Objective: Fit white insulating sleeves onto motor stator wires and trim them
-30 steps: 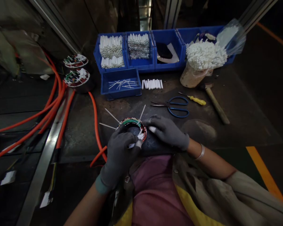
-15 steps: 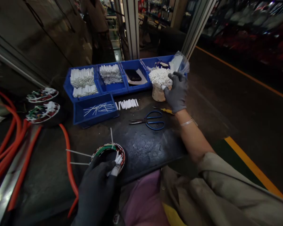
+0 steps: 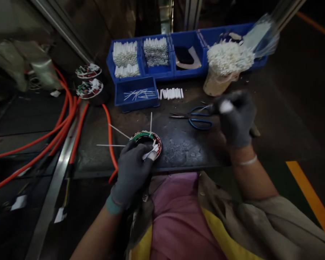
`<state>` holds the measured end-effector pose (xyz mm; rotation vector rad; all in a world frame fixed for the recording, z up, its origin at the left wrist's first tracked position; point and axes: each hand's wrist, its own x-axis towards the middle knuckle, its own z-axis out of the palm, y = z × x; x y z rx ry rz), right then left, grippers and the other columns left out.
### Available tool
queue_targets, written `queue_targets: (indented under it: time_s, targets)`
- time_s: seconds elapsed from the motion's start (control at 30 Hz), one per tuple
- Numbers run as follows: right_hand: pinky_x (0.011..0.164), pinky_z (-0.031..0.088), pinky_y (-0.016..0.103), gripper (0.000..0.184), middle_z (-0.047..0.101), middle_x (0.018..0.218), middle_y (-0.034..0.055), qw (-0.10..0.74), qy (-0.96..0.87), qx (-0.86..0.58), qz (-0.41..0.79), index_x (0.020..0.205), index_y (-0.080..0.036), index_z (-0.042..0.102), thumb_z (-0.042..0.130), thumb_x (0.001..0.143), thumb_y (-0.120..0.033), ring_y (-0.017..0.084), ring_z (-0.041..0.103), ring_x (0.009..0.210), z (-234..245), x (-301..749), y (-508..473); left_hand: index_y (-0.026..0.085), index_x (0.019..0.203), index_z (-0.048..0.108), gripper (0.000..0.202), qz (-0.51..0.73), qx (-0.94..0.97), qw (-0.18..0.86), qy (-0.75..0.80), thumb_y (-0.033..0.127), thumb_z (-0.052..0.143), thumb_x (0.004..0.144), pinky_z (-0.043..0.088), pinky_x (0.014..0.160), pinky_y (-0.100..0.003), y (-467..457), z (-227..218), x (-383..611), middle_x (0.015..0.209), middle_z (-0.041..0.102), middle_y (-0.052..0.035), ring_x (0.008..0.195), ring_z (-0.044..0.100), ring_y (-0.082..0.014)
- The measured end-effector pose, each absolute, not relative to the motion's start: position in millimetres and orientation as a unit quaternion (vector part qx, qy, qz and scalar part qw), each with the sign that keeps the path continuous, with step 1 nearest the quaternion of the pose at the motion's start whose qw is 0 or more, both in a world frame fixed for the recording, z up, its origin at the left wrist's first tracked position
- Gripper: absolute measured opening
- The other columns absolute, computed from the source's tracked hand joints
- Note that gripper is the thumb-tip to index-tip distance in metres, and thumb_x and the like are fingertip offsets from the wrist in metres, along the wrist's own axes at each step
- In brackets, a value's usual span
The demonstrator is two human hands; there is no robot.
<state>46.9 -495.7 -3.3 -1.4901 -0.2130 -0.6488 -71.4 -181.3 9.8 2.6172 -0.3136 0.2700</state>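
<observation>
My left hand, in a grey glove, is closed round the near left side of a motor stator. The stator is a ring with red and green parts and a bundle of white sleeved leads by my thumb. Three thin white strips stick out from its rim. My right hand, gloved and blurred, is closed in the air right of blue-handled scissors. A thin pale line reaches out at its fingertips; what it is cannot be made out. A white patch covers the thumb tip.
Blue bins at the back hold stacked white tubes. A small blue tray holds loose strips, beside a row of white tubes. A tan pot is stuffed with white strips. Two more stators and orange hoses lie left.
My right hand has come away from the white bundle in the pot, back toward me. The pot now leans. My left hand still holds the stator; the view has shifted.
</observation>
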Motion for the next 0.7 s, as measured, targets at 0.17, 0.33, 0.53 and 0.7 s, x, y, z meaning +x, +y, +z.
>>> queue_targets:
  time_s: [0.17,0.33,0.53,0.7]
  targets:
    - [0.066,0.058,0.031,0.029,0.071,0.082,0.0006,0.786,-0.196,-0.582,0.066,0.082,-0.023,0.058,0.082,0.087,-0.039,0.017,0.069,0.072,-29.9,-63.7,-447.4,0.021,0.093,0.067,0.014,0.081,0.962,0.233,-0.122,0.029,0.057,0.098,0.048,0.105,-0.049,-182.0,11.5,-71.4,0.093,0.076,-0.0031,0.092,0.068,-0.0255]
    - [0.074,0.059,0.030,0.023,0.074,0.085,0.0041,0.729,-0.269,-0.605,0.173,0.081,-0.019,0.064,0.080,0.089,-0.033,0.018,0.074,0.084,-55.1,-100.1,-440.1,0.020,0.096,0.066,0.016,0.076,0.962,0.216,-0.150,0.031,0.056,0.100,0.046,0.110,-0.052,-180.6,11.7,-70.7,0.092,0.075,-0.0045,0.089,0.067,-0.0255]
    - [0.076,0.059,0.031,0.025,0.073,0.085,0.0043,0.690,-0.236,-0.653,0.205,0.082,-0.018,0.064,0.078,0.090,-0.036,0.019,0.074,0.085,-60.6,-105.7,-441.6,0.018,0.099,0.067,0.017,0.082,0.966,0.198,-0.147,0.030,0.055,0.101,0.046,0.109,-0.054,-182.3,11.5,-72.2,0.094,0.074,-0.0068,0.092,0.067,-0.0274]
    - [0.072,0.058,0.029,0.020,0.072,0.083,0.0032,0.687,-0.248,-0.656,0.188,0.083,-0.019,0.063,0.076,0.091,-0.031,0.018,0.072,0.081,-54.9,-102.2,-448.9,0.018,0.097,0.066,0.018,0.081,0.967,0.193,-0.147,0.030,0.054,0.100,0.046,0.108,-0.055,-183.0,10.7,-72.9,0.091,0.074,-0.0070,0.089,0.067,-0.0279]
